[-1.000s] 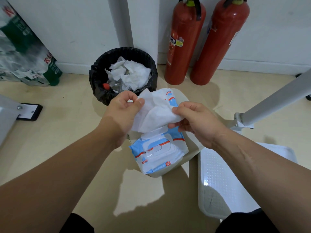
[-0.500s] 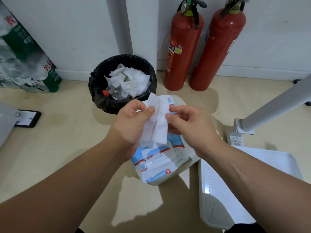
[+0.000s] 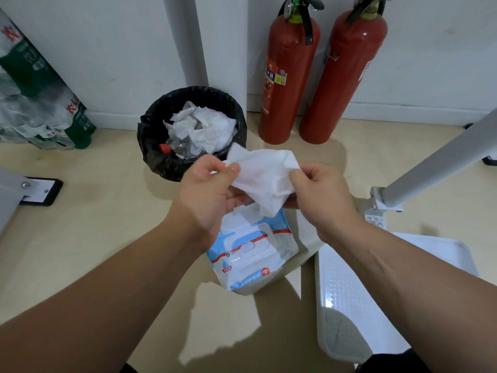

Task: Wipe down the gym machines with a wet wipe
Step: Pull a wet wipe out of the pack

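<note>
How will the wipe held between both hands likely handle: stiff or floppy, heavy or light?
Probably floppy: the wipe sags and creases between the left hand and right hand, its lower corner hanging toward the pack. Likely very light, since fingertip pinches alone carry it. It may cling to itself: folds bunch near the right hand.

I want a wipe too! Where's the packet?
Head view, centre: the wipes packet lies right below the held wet wipe, nearer than the black bin.
</note>
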Demonstrator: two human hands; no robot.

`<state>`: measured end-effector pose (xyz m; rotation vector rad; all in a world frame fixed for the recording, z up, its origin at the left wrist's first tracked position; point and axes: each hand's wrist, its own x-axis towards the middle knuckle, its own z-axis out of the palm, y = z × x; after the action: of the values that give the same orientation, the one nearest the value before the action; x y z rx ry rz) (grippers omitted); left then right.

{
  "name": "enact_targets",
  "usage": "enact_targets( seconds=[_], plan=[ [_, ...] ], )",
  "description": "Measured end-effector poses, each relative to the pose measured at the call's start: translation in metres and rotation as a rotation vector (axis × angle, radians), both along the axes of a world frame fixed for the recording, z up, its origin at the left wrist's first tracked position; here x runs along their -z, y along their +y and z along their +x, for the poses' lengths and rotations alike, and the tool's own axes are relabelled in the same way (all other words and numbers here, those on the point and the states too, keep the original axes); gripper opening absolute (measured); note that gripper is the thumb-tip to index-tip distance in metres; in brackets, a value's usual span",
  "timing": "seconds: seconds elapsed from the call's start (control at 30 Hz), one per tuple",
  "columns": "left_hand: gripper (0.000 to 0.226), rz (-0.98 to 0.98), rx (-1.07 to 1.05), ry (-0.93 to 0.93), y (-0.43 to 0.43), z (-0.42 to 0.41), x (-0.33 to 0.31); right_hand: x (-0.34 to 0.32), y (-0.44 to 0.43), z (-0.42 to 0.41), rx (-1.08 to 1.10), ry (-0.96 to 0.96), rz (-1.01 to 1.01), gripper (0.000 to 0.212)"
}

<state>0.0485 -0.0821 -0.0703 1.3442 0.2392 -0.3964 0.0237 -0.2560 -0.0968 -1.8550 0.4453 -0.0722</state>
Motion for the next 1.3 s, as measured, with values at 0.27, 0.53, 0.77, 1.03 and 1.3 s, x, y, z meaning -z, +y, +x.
enact_targets(
  seconds=[0.27,0.53,0.77,1.03,1.3],
  plan=[
    [0.019,0.229,-0.262,0.067,0.036,0.024,0.022,0.002,-0.034,0.001,0.127,0.178,0.479,0.023],
    [0.014,0.39,-0.529,-0.062,0.048,0.035,0.027,-0.003,-0.034,0.002,0.219,0.168,0.432,0.023],
    [0.025,0.482,-0.307,-0.298,0.046,0.026,0.009,-0.01,-0.039,-0.005,0.089,0.134,0.082,0.019],
    [0.028,0.498,-0.177,-0.417,0.05,0.017,0.008,0.008,0.01,-0.021,-0.614,0.326,0.038,0.013],
    [0.022,0.563,0.006,-0.461,0.06,0.011,0.017,0.031,0.017,-0.004,-0.424,0.279,-0.792,0.034]
  ],
)
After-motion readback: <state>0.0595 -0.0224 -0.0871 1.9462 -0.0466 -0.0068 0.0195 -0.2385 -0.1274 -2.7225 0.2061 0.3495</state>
